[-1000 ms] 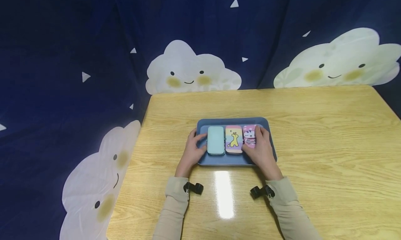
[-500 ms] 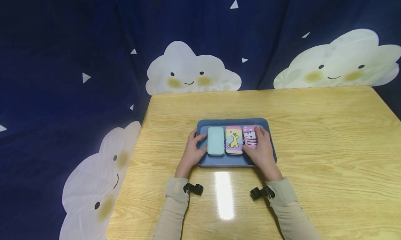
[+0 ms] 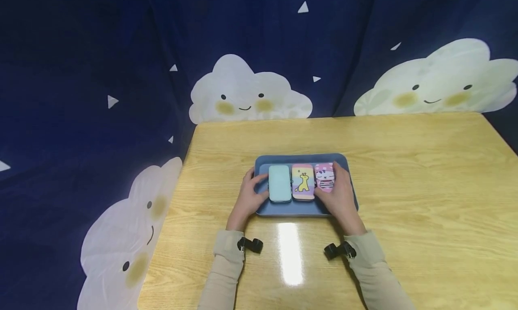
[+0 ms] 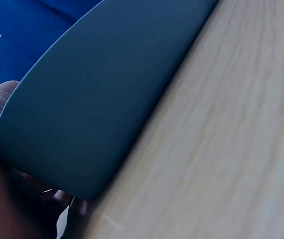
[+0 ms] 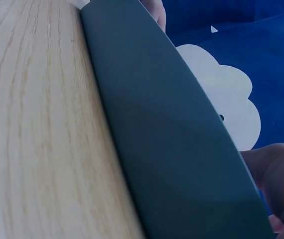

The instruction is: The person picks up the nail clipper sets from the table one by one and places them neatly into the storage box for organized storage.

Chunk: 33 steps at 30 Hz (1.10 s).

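A blue tray (image 3: 299, 159) holds three small tins side by side in the head view. Leftmost is a mint tin (image 3: 279, 183); a pastel giraffe tin (image 3: 303, 182) lies in the middle, and a pink cat tin (image 3: 325, 177) on the right. My left hand (image 3: 247, 197) lies over the tray's left wall, thumb and a fingertip at the mint tin's left side. With thumb and fingers, my right hand (image 3: 341, 196) holds the pink tin, covering its lower right part. Both wrist views show mostly the tray's outer wall (image 4: 82, 99), with the left thumb (image 4: 0, 102) behind its rim.
Under the tray is a wood-grain table (image 3: 425, 188). Behind it and along its left side hangs a dark blue curtain (image 3: 259, 22) with smiling white clouds. A strip of glare (image 3: 290, 254) lies in front of the tray.
My right fingers have shifted slightly to the right on the pink tin, so more of its cat picture shows. My left hand has hardly moved, and the tray stays in place.
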### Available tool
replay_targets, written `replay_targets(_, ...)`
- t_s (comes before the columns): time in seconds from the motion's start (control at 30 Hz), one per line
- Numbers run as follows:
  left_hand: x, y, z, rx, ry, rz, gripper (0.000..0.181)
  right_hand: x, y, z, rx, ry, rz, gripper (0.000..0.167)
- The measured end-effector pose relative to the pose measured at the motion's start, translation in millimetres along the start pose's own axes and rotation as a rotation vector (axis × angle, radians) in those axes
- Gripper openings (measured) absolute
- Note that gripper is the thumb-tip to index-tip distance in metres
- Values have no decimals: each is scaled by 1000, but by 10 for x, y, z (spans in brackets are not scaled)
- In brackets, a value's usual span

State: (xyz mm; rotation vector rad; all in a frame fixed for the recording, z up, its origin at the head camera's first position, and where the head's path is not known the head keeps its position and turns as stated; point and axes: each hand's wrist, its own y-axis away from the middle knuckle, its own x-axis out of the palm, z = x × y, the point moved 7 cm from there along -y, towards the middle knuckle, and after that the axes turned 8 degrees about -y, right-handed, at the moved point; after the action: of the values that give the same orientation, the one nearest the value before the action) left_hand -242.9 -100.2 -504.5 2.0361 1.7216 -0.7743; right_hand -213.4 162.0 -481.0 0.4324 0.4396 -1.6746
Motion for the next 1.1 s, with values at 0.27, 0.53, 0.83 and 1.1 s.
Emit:
replay_targets(0.27, 6, 9, -5, -9, 2, -4, 50, -3, 9, -18, 26, -1, -30, 104)
replay_targets(0.53, 11, 3, 0, -15, 8, -9, 49, 25, 13, 1, -5, 45, 25, 93)
replay_targets(0.83, 24, 13, 12, -21, 1, -2, 48, 64, 22, 2, -9, 115, 99, 90)
replay_targets(1.1, 22, 13, 15, -28, -3, 2, 48, 34, 35, 14, -5, 76, 37, 92)
